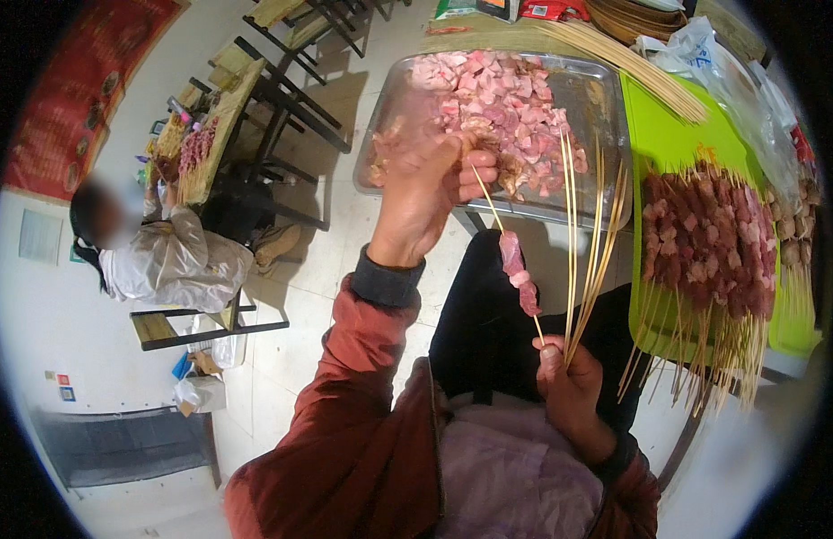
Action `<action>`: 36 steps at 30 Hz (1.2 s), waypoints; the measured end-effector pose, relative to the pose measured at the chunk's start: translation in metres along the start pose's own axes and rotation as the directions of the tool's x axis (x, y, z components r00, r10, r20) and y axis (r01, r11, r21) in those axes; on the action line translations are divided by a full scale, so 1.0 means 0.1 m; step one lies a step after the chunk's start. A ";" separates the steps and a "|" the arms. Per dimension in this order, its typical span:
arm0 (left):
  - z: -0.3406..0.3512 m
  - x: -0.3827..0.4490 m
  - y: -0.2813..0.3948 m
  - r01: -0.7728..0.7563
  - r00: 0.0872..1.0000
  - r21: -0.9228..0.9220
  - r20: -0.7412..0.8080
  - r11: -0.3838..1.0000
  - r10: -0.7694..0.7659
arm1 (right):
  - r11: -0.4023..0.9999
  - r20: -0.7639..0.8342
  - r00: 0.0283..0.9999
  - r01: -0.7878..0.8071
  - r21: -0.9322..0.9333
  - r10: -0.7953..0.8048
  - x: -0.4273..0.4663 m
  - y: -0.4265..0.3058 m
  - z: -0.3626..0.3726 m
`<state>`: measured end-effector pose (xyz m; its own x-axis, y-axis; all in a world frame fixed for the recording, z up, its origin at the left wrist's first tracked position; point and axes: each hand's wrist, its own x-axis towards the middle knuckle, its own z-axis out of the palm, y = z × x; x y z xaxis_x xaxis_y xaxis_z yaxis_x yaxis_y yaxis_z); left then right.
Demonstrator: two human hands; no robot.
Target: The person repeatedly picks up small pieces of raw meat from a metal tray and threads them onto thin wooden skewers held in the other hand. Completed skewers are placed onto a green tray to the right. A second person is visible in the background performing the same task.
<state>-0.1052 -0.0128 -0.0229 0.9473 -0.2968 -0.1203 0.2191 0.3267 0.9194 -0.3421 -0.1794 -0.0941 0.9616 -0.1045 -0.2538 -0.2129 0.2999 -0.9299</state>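
My right hand (568,387) grips the lower end of a bamboo skewer threaded with raw meat (516,273), along with several bare bamboo skewers (595,249) that fan upward. The threaded skewer leans up and to the left, its bare tip close to the curled fingers of my left hand (430,185). My left hand is over the near edge of a metal tray (618,135) of cut raw meat (504,101); whether a piece is between its fingers cannot be seen. Finished meat skewers (709,242) lie in a row on a green tray (648,114) at the right.
A bundle of bare skewers (632,67) lies across the corner of the green tray, near a clear plastic bag (733,87). Round brown trays (625,20) are stacked behind. At the left, a person (174,249) sits at another table (217,151) with meat skewers on it.
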 end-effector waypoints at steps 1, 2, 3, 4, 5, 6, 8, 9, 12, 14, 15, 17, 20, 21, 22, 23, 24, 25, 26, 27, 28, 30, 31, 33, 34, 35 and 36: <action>0.01 -0.02 -0.02 0.024 1.000 -0.041 -0.014 0.999 -0.025 | 1.000 -0.009 1.000 -0.006 -0.016 0.005 0.01 0.01 0.00; 0.02 -0.04 -0.05 0.047 0.998 -0.055 -0.043 0.997 -0.050 | 1.000 -0.016 1.000 -0.025 -0.008 0.025 0.02 0.00 0.01; 0.02 -0.06 -0.06 0.042 0.999 -0.055 -0.027 0.998 -0.043 | 0.999 -0.021 0.999 -0.044 0.000 0.044 0.02 -0.01 0.01; 0.01 -0.07 -0.07 0.037 0.999 -0.054 -0.010 0.998 -0.038 | 0.998 -0.027 0.998 -0.063 0.008 0.063 0.02 -0.02 0.01; 0.01 -0.08 -0.08 0.033 0.999 -0.054 0.007 0.998 -0.033 | 0.998 -0.028 0.998 -0.063 0.008 0.063 0.03 -0.02 0.01; 0.00 -0.08 -0.11 0.036 0.999 -0.051 0.020 0.998 -0.036 | 0.998 -0.030 0.998 -0.062 0.008 0.062 0.02 -0.01 0.01; 0.00 -0.09 -0.16 0.043 0.998 -0.044 0.046 0.998 -0.041 | 0.998 -0.033 0.998 -0.056 0.008 0.057 0.02 0.00 0.01; 0.02 -0.11 -0.17 0.054 0.998 -0.055 0.044 0.997 -0.052 | 0.999 -0.033 0.998 -0.051 0.008 0.052 0.02 0.01 0.01; 0.05 -0.17 -0.25 0.083 0.996 -0.097 0.042 0.992 -0.079 | 0.998 -0.040 0.998 -0.056 0.021 0.056 0.01 0.03 0.01; 0.07 -0.22 -0.31 0.079 0.996 -0.117 0.049 0.990 -0.073 | 0.998 -0.058 0.997 -0.051 0.021 0.052 0.01 0.04 0.01; 0.08 -0.25 -0.34 0.077 0.996 -0.125 0.054 0.989 -0.071 | 0.999 -0.072 0.996 -0.042 0.017 0.043 0.01 0.04 0.02; 0.14 -0.33 -0.38 0.093 0.991 -0.121 0.108 0.988 -0.081 | 0.999 -0.086 0.996 -0.024 0.033 0.027 0.00 0.04 0.03; 0.17 -0.43 -0.48 0.119 0.964 -0.046 0.244 0.992 -0.104 | 0.997 -0.073 0.997 -0.010 0.077 0.016 0.01 0.02 0.01; 0.15 -0.41 -0.44 0.088 0.951 0.109 0.286 0.990 -0.116 | 0.997 -0.071 0.997 -0.013 0.079 0.019 0.00 0.03 -0.01; 0.10 -0.37 -0.36 0.048 0.936 0.259 0.325 0.965 -0.134 | 0.997 -0.070 0.997 -0.017 0.080 0.023 -0.01 0.03 -0.02; 0.04 -0.32 -0.27 0.001 0.920 0.401 0.360 0.916 -0.158 | 0.997 -0.084 0.996 -0.020 0.076 0.027 -0.01 0.02 -0.02; -0.10 -0.23 -0.24 -0.063 0.945 0.391 0.319 0.918 -0.071 | 0.997 -0.096 0.995 -0.022 0.073 0.029 -0.02 0.00 -0.02; -0.23 -0.11 -0.14 -0.216 0.968 0.565 0.233 0.796 0.097 | 0.997 -0.109 0.994 -0.023 0.069 0.031 -0.02 -0.01 -0.01; -0.43 0.04 -0.09 -0.351 0.929 0.661 0.160 0.663 0.332 | 0.997 -0.105 0.994 -0.027 0.075 0.035 -0.03 -0.02 -0.01; -0.82 0.28 -0.05 -0.401 0.858 0.774 0.130 0.490 0.497 | 0.996 -0.094 0.995 -0.029 0.082 0.037 -0.02 -0.03 0.00; -0.68 0.23 0.19 -0.288 0.883 0.759 -0.026 0.584 0.468 | 0.995 -0.099 0.994 -0.034 0.091 0.044 -0.02 -0.02 -0.01; -1.01 0.38 0.37 -0.125 0.833 0.969 -0.013 0.212 0.553 | 0.997 -0.083 0.996 -0.038 0.070 0.044 -0.01 -0.03 -0.01; -1.07 0.37 0.45 -0.065 0.846 0.997 0.028 0.051 0.533 | 0.997 -0.076 0.996 -0.046 0.057 0.050 -0.02 -0.03 0.00; -1.06 0.35 0.52 -0.070 0.937 0.993 0.033 0.094 0.347 | 0.997 -0.076 0.996 -0.042 0.067 0.047 -0.02 -0.04 0.01; -1.05 0.34 0.54 -0.070 0.968 0.991 0.039 0.118 0.248 | 0.997 -0.077 0.996 -0.040 0.070 0.045 -0.02 -0.04 0.02; -1.08 0.35 0.53 -0.115 0.964 0.993 0.114 -0.012 0.241 | 0.997 -0.074 0.996 -0.037 0.064 0.042 -0.02 -0.03 0.02; -1.10 0.36 0.53 -0.159 0.956 0.977 0.188 -0.141 0.224 | 0.998 -0.071 0.997 -0.033 0.056 0.037 -0.02 -0.01 0.02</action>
<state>-0.0340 0.0924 -0.0196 0.9110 -0.3796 0.1611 -0.4100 -0.8755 0.2559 -0.3434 -0.1781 -0.0918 0.9383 -0.1604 -0.3064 -0.2345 0.3562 -0.9045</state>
